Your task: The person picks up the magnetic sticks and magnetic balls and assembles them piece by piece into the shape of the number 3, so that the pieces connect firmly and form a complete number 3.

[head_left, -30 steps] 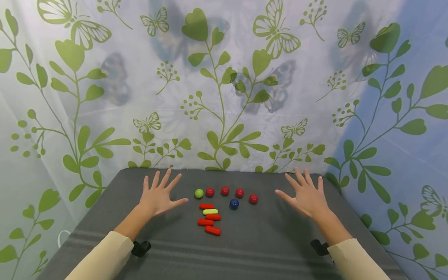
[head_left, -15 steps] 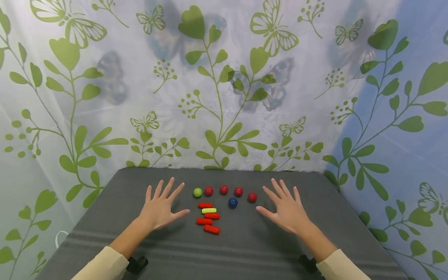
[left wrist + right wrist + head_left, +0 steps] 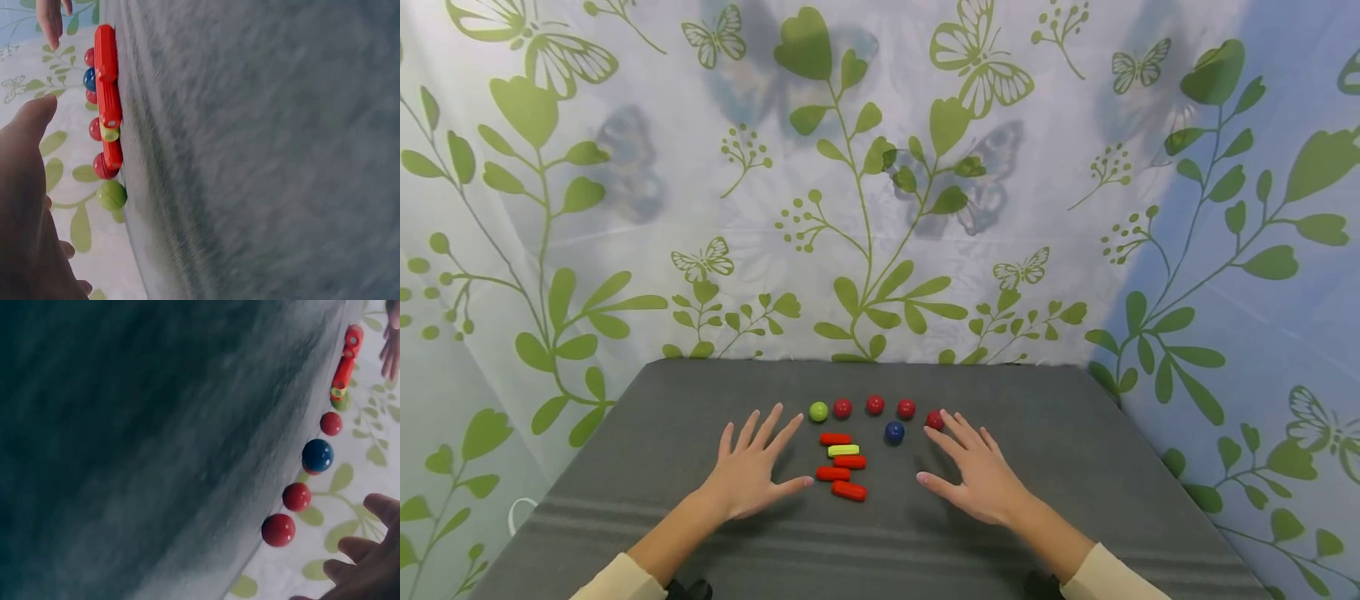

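Note:
My left hand (image 3: 747, 471) hovers with spread fingers to the left of several red ribbed sticks (image 3: 849, 491) and one yellow stick (image 3: 843, 451). On the other side my right hand (image 3: 981, 475), fingers also spread, is held above the table; its fingertips partly cover the rightmost red ball (image 3: 935, 419). A blue ball (image 3: 894, 432) lies between the hands, in front of a row of red balls (image 3: 875, 405) with a green ball (image 3: 818, 412) at its left end. In the right wrist view the blue ball (image 3: 317, 455) overlaps a red one. Neither hand holds anything.
A dark grey cloth-covered table (image 3: 760, 558) lies under everything. Behind it hangs a white curtain (image 3: 865, 250) with green leaves and butterflies, continuing along both sides. A white loop (image 3: 520, 512) shows beside the table's left edge.
My right hand has moved left and nearer to me, toward the balls. The left hand has come slightly nearer and lower. The balls and sticks have kept their arrangement.

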{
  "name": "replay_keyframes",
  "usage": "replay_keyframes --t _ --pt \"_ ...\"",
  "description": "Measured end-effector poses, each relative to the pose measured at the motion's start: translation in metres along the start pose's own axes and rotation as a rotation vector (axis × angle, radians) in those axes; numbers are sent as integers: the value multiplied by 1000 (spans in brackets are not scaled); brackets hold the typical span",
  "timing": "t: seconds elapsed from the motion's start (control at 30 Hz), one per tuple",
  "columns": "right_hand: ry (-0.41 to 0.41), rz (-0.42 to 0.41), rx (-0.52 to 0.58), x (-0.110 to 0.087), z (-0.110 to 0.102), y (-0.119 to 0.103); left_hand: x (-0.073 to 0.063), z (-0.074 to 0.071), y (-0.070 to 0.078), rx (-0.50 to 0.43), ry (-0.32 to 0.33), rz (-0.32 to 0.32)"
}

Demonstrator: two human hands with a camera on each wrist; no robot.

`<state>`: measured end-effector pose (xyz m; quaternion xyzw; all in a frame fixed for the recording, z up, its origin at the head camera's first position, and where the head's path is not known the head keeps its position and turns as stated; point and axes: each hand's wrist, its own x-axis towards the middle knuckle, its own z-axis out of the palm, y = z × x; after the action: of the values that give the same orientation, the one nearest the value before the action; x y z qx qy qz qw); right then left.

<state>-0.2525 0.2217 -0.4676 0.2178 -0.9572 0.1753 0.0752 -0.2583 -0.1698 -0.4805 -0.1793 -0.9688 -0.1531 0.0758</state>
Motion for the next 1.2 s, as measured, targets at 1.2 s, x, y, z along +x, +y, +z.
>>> replay_keyframes --t 1.2 --pt "-250 -42 461 28 25 -48 -17 5 30 -337 -125 -126"
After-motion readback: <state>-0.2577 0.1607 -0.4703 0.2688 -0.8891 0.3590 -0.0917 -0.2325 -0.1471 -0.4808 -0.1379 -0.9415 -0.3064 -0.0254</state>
